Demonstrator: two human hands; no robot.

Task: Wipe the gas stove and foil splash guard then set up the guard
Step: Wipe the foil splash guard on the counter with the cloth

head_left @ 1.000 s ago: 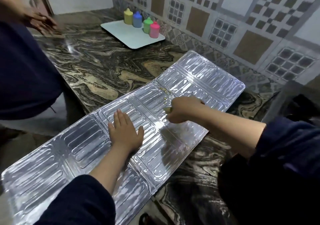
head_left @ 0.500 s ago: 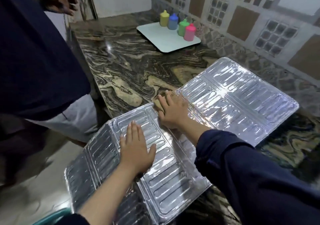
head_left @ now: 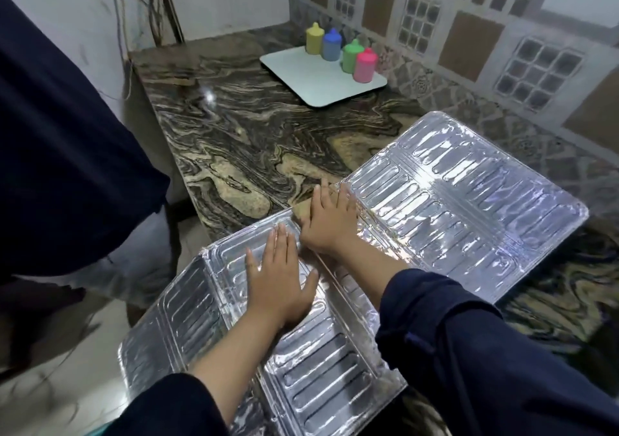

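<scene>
Silver embossed foil splash guard (head_left: 452,207) is spread across the swirled brown-and-black marble counter (head_left: 254,140), its panels stamped with rows of long rounded ridges and creased at the folds. We see its near-left panels hanging past the counter edge, the last one bent downward. Our left hand (head_left: 279,279) lies flat on the foil, fingers straight and slightly spread, palm pressing down. Our right hand (head_left: 330,219) sits just beyond it at the guard's far edge, fingers extended over a tan cloth or sponge (head_left: 303,212) that peeks out beneath; we can't tell whether the thumb grips it. The two hands are almost touching. Long axis runs from near-left to far-right, angling toward the patterned tiled wall (head_left: 502,50).
</scene>
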